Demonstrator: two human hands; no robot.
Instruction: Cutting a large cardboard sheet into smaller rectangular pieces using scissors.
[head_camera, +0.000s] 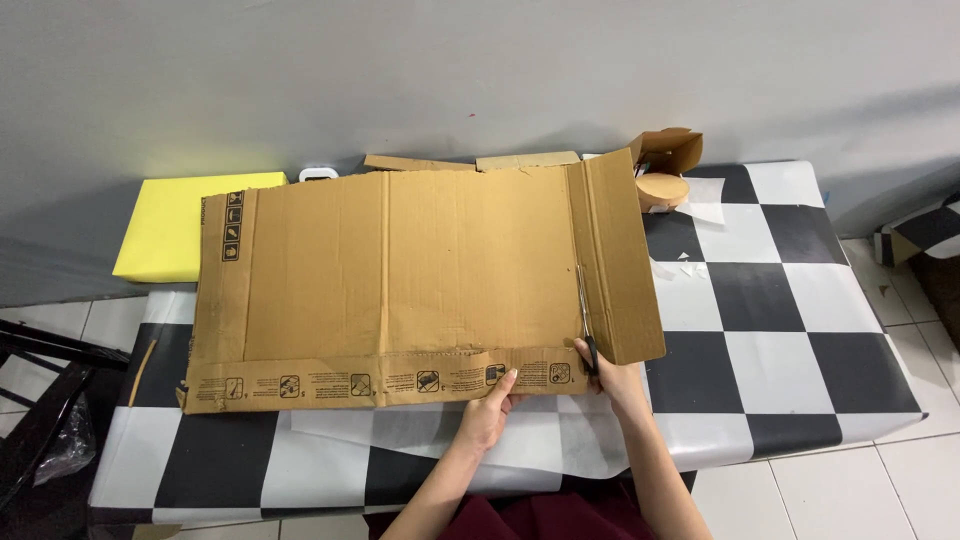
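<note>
A large flattened brown cardboard sheet (420, 270) lies across the black-and-white checkered table (790, 330). My left hand (490, 410) presses on the sheet's near edge, fingers on the printed bottom flap. My right hand (610, 375) grips a pair of scissors (583, 315) with dark handles. Their blades point away from me along the fold line between the main panel and the right-hand panel (620, 260).
White tissue paper (440, 435) lies under the cardboard's near edge. A roll of brown tape (662, 190) and a small open cardboard box (668, 150) sit at the back right. A yellow board (170, 225) lies at the back left. A dark chair (40, 400) stands at left.
</note>
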